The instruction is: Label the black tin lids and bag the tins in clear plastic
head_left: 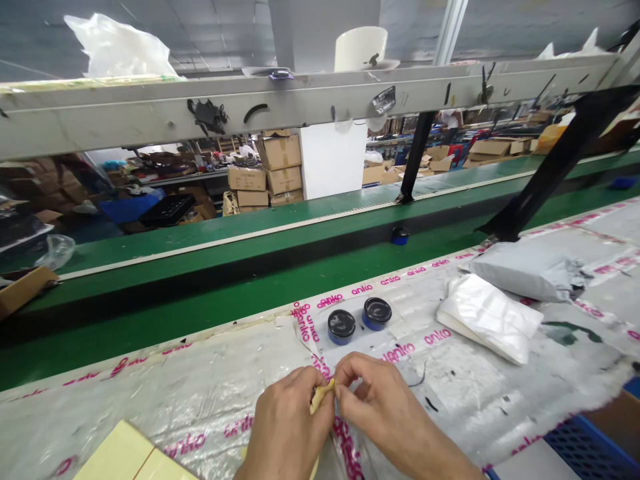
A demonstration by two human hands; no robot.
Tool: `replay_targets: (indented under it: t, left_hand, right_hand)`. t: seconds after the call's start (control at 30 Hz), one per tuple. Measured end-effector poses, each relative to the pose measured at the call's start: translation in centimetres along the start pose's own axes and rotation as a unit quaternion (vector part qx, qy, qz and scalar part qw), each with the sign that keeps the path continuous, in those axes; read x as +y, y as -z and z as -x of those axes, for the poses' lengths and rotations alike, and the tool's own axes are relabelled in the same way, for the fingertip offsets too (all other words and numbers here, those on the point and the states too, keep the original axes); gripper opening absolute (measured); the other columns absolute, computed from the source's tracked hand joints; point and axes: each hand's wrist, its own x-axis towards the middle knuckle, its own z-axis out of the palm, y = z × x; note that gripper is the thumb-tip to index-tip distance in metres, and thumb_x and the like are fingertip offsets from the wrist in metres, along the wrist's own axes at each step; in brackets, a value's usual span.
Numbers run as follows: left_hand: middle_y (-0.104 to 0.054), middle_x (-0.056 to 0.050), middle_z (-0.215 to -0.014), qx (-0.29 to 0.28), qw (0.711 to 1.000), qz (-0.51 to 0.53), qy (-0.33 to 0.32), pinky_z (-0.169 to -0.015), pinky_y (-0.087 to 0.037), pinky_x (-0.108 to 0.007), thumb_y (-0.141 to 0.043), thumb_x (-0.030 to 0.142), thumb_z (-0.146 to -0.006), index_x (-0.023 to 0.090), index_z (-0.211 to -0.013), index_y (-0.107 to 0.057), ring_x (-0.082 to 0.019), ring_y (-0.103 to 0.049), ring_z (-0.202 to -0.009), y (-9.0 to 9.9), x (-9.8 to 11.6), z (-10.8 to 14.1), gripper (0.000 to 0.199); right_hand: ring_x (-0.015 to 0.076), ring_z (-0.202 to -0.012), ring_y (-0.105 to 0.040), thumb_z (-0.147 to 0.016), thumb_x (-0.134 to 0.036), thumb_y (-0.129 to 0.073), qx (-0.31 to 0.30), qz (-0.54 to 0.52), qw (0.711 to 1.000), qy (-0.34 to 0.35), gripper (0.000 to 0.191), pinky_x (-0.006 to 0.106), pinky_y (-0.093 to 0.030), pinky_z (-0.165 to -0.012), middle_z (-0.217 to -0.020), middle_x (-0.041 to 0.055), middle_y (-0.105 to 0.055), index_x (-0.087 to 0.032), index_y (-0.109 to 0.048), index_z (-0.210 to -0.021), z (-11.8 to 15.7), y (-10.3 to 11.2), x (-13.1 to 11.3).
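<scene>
Both hands meet low in the view, fingertips pressed together, the left hand [285, 427] and right hand [385, 413] pinching a small strip of pale yellow paper [321, 397] between them. Its long axis tilts up toward the right, with neither hand clearly nearer. Just ahead of the fingertips stand two blue jars [341, 327] with black lids.

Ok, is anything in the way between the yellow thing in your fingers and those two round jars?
Nothing visible stands in the way. The crumpled yellow scrap is pinched between the left hand and the right hand, and only the flat pink-printed sheet lies between it and the two black-lidded blue jars.
</scene>
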Motion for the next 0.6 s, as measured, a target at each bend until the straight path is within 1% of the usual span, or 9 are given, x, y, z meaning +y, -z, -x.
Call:
replay_targets:
  t: [0.2,0.33,0.4,0.47,0.53,0.6]
  left_hand:
    - [-0.072,0.000,-0.085,-0.024,0.999,-0.028,0.014,-0.065,-0.035,-0.029,-0.055,0.019,-0.088,0.024,-0.083,-0.069,-0.019,-0.065,-0.075,0.2,0.1,-0.3,0.016]
    - [-0.071,0.000,-0.080,-0.030,0.998,-0.046,0.026,-0.064,-0.035,-0.029,-0.056,0.023,-0.089,0.024,-0.082,-0.069,-0.020,-0.065,-0.074,0.3,0.2,-0.6,0.015]
    - [-0.071,0.001,-0.080,-0.028,0.998,-0.049,0.032,-0.064,-0.036,-0.029,-0.058,0.025,-0.089,0.024,-0.082,-0.068,-0.020,-0.066,-0.075,0.4,-0.2,-1.0,0.012]
    - [-0.072,0.001,-0.089,-0.009,0.998,-0.062,0.028,-0.067,-0.040,-0.030,-0.061,0.025,-0.088,0.025,-0.093,-0.068,-0.021,-0.067,-0.081,0.6,-1.0,-1.4,0.009]
    - [-0.070,-0.003,-0.106,0.031,0.995,-0.097,0.004,-0.075,-0.046,-0.034,-0.064,0.022,-0.086,0.025,-0.112,-0.065,-0.025,-0.067,-0.093,0.7,-2.2,-2.0,0.026]
    - [-0.064,-0.007,-0.124,0.071,0.988,-0.130,-0.043,-0.087,-0.049,-0.042,-0.067,0.016,-0.084,0.024,-0.126,-0.058,-0.029,-0.063,-0.109,0.7,-3.3,-2.9,0.044]
  right_hand:
    - [0.0126,-0.062,-0.049,-0.077,-0.020,-0.056,0.006,-0.073,0.997,-0.029,0.007,0.022,-0.034,-0.053,-0.070,-0.0015,-0.061,-0.018,-0.063,-0.075,-0.4,-0.4,0.7]
    - [0.0152,-0.071,-0.054,-0.075,-0.021,-0.057,0.012,-0.125,0.991,-0.039,0.009,0.023,-0.041,-0.062,-0.073,0.0001,-0.063,-0.018,-0.065,-0.074,-0.7,0.0,0.8]
    - [0.0152,-0.070,-0.055,-0.075,-0.023,-0.058,0.001,-0.151,0.987,-0.052,0.010,0.024,-0.043,-0.064,-0.072,0.0002,-0.063,-0.017,-0.066,-0.073,-1.0,0.3,0.8]
    - [0.0148,-0.067,-0.054,-0.074,-0.025,-0.059,-0.006,-0.174,0.982,-0.074,0.010,0.024,-0.045,-0.062,-0.071,0.0001,-0.062,-0.018,-0.065,-0.072,-1.2,0.5,1.0]
    - [0.0152,-0.067,-0.054,-0.072,-0.026,-0.059,-0.002,-0.193,0.976,-0.099,0.010,0.024,-0.047,-0.060,-0.072,0.0004,-0.062,-0.018,-0.064,-0.072,-1.5,0.6,1.2]
    - [0.0161,-0.069,-0.055,-0.071,-0.027,-0.058,0.004,-0.208,0.971,-0.116,0.010,0.024,-0.049,-0.059,-0.074,0.0012,-0.062,-0.018,-0.063,-0.072,-1.7,0.7,1.3]
